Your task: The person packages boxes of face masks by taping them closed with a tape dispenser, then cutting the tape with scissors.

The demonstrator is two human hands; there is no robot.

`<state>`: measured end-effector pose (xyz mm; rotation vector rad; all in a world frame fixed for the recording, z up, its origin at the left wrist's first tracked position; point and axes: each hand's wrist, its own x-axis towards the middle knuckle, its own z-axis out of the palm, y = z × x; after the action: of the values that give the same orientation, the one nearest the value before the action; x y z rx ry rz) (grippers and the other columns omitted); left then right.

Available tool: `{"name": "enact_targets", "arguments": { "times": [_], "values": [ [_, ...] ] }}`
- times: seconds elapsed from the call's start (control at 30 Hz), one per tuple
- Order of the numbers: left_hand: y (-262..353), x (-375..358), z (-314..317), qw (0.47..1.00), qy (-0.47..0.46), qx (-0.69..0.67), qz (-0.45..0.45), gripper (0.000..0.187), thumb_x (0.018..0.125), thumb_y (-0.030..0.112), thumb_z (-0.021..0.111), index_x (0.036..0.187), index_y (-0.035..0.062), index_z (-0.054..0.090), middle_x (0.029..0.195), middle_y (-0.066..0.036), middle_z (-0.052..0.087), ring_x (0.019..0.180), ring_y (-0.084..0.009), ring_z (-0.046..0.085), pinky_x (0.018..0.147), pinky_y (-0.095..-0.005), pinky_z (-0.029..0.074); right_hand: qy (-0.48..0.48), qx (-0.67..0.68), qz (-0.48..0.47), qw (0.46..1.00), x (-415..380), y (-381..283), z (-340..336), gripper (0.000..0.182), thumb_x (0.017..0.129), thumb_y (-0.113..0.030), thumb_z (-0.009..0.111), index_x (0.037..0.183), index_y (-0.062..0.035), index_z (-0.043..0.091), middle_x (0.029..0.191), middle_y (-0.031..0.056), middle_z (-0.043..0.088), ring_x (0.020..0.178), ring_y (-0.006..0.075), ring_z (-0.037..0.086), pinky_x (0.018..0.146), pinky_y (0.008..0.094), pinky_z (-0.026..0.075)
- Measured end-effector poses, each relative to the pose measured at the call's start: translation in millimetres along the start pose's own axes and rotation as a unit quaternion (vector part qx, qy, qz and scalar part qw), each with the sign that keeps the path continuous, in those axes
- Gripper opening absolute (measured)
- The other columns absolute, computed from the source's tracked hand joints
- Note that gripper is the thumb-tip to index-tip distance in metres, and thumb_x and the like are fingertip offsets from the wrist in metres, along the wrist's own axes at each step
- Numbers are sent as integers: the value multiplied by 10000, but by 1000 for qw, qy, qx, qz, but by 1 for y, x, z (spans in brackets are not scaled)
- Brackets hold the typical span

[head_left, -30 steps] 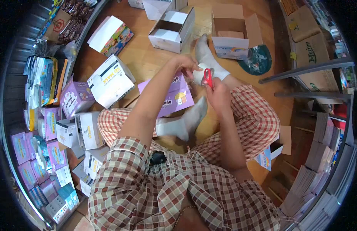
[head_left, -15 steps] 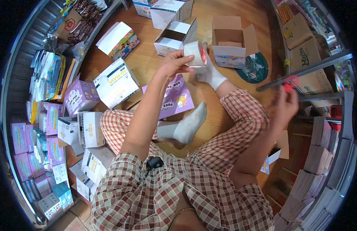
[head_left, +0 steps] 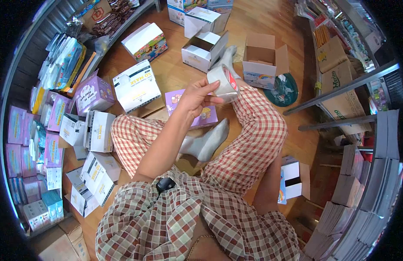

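My left hand (head_left: 197,96) is raised over my lap and pinches a wide roll of clear tape (head_left: 222,81) between thumb and fingers; a red label shows inside the roll. Beneath it a purple printed box panel (head_left: 206,116) lies on the floor by my socked foot. My right forearm (head_left: 269,185) goes down behind my bent knee, and the right hand is hidden there. Near that arm stands an open white box (head_left: 292,177) with a rainbow print.
An open carton (head_left: 259,69) and a green round item (head_left: 281,90) lie ahead. White mask boxes (head_left: 137,87) and a purple box (head_left: 93,95) are at the left. Shelf rails (head_left: 340,87) stick out at the right, above stacked paper goods (head_left: 347,178).
My right hand has dropped from the right side, with the red object it held, to out of sight. My left hand still holds the tape, and the view has shifted.
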<state>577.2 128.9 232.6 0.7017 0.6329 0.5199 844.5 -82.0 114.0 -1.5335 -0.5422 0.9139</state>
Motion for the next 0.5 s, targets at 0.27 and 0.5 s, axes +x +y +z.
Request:
{"name": "enact_targets", "arguments": {
  "times": [0.27,0.5],
  "values": [
    [-31,-36,-6,990,-73,-94,-71,316,851,219,615,1105,49,534,956,-101,645,705,-189,667,654,-289,563,388,-271,-116,873,-36,-5,-81,127,852,-110,575,923,-14,619,915,78,628,773,146,572,717,265,472],
    [-71,-42,13,971,-147,-137,-131,335,873,201,582,1145,20,509,1000,-109,631,738,-166,659,674,-276,562,-104,-358,-383,845,-103,-159,95,481,569,-93,756,1007,10,589,1013,140,582,984,283,528,871,379,399]
  ]
}}
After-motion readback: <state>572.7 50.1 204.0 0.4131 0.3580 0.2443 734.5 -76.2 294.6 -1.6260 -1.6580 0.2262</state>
